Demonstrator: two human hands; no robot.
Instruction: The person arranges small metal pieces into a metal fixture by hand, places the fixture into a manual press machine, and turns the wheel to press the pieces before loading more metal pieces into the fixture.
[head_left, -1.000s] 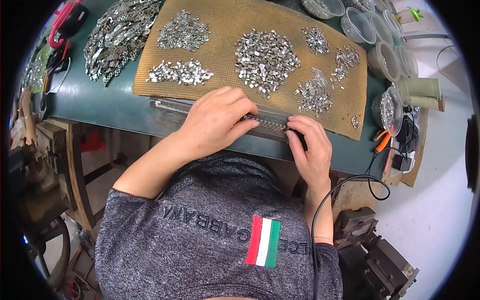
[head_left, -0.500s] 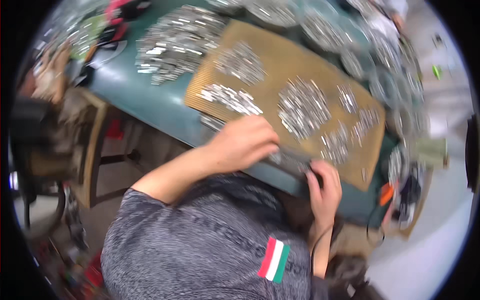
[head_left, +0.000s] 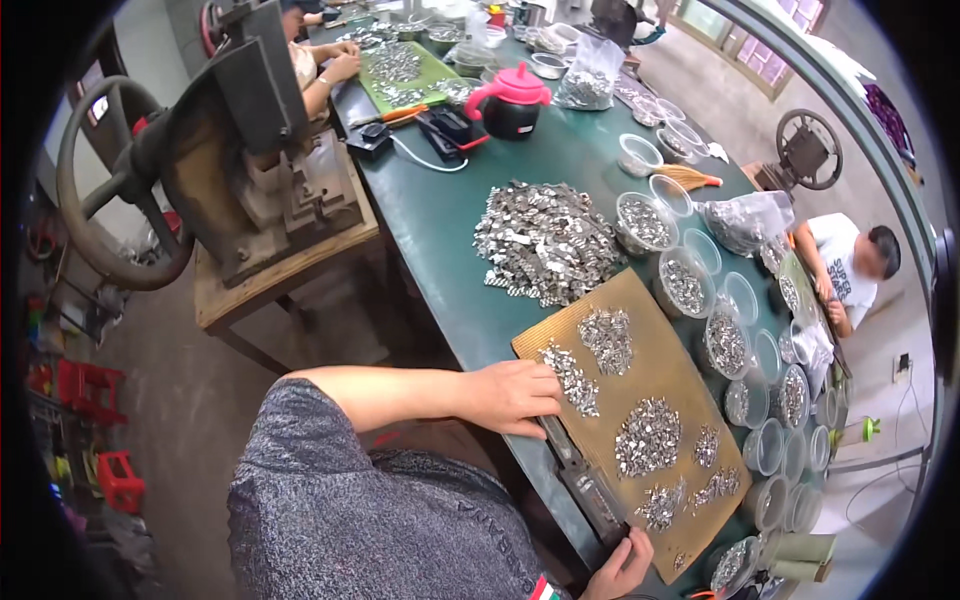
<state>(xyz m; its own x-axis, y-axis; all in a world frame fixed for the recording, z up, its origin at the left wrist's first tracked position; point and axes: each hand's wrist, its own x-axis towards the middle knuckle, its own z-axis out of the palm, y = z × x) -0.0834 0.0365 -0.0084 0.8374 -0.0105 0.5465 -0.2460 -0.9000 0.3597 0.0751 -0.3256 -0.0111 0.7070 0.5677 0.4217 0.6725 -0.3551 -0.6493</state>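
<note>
My left hand (head_left: 512, 397) rests at the far end of a long dark metal jig (head_left: 592, 497), palm down with its fingers curled together. Its fingertips lie beside a small heap of shiny metal pieces (head_left: 571, 380); whatever they hold is hidden. At the jig's near end, my right hand (head_left: 622, 568) has thumb and fingers closed on its tip. The jig lies along the left edge of a tan ribbed board (head_left: 655, 340). Several more heaps are spread over the board, the largest being a pile of small metal parts (head_left: 648, 437) in its middle.
Beyond the board sits a big mound of metal parts (head_left: 548, 243) on the green table (head_left: 430, 225). Clear plastic tubs (head_left: 684, 283) line the right side. A pink-lidded pot (head_left: 512, 100) stands farther back. On the left is a hand press (head_left: 225, 150). Two people work nearby.
The view has swung, now showing more of the far table and the press. My left hand has moved away from my right hand, along the jig to its far end.
</note>
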